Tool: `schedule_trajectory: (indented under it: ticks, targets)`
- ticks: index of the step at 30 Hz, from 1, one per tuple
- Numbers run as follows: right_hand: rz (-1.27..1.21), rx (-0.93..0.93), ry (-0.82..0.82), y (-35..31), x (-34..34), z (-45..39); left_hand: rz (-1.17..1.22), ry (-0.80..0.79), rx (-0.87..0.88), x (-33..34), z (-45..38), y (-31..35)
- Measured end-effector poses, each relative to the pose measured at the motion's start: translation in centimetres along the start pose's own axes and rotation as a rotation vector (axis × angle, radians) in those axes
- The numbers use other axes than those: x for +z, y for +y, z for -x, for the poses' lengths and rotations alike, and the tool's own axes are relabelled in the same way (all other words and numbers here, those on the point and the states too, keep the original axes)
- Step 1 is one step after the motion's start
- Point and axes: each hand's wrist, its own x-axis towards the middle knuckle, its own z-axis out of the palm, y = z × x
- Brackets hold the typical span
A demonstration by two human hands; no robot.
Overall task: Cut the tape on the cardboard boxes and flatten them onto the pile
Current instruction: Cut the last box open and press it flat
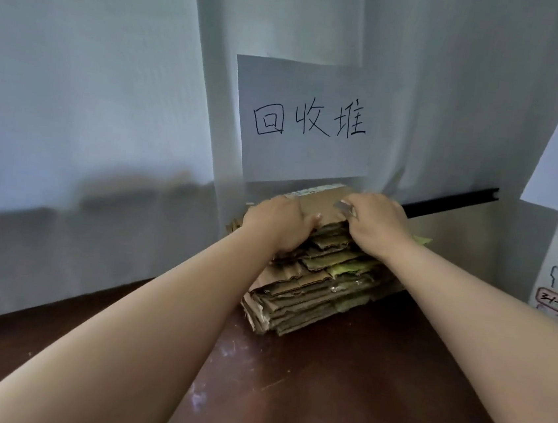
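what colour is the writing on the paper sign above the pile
Black, on a white paper sign; head view.

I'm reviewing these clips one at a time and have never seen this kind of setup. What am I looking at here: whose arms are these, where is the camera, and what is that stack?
There is no machine here. The single picture comes from a wide-angle camera worn on a person's head, looking forward and down, so the two bare arms reaching in from the bottom are the wearer's own.

On the dark brown surface lies a pile of flattened cardboard, pushed up against a white curtain. A paper sign with handwritten characters hangs just above it.

The left hand presses down on the top sheet of the pile, fingers curled over its near edge. The right hand rests on the same sheet and pinches a small grey object, possibly a blade; it is too blurred to be sure.
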Motion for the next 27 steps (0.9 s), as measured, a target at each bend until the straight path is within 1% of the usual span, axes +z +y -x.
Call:
schedule_trajectory:
  ticks: [2, 5, 8, 10, 12, 14, 17, 19, 23, 27]
  targets:
    - [-0.012, -0.009, -0.015, -0.2, -0.9, 0.3, -0.003, 0.025, 0.025, -0.5, 0.9, 0.1]
    - [-0.003, -0.027, -0.002, -1.0, -2.6, 1.2, -0.019, 0.124, 0.062, -1.5, 2.9, 0.1]
    - [-0.025, -0.058, 0.103, -2.3, -4.3, 3.0, -0.033, 0.181, 0.095, -2.8, 5.6, -0.7]
    - [-0.040, -0.073, 0.180, -3.7, -5.2, 4.7, -0.066, 0.191, 0.097, -3.5, 8.1, -1.8]
    - [-0.053, -0.072, 0.213, -5.8, -5.8, 6.6, -0.088, 0.190, 0.077, -4.1, 11.1, -3.6]
    - [-0.049, -0.050, 0.153, -8.3, -5.9, 8.7, -0.119, 0.183, 0.048, -4.5, 14.6, -5.7]
    - [0.007, -0.013, -0.021, -12.7, -5.4, 11.3, -0.177, 0.155, 0.005, -5.0, 20.2, -9.4]
    - [-0.009, -0.023, -0.109, -15.9, -4.7, 12.6, -0.187, 0.133, -0.032, -5.2, 24.0, -12.0]
    - [-0.122, -0.108, -0.293, -22.9, -2.7, 14.6, -0.206, 0.107, -0.126, -5.2, 31.1, -17.1]
    - [-0.323, -0.182, -0.424, -29.1, 0.1, 16.3, -0.185, 0.080, -0.222, -4.7, 36.8, -21.6]
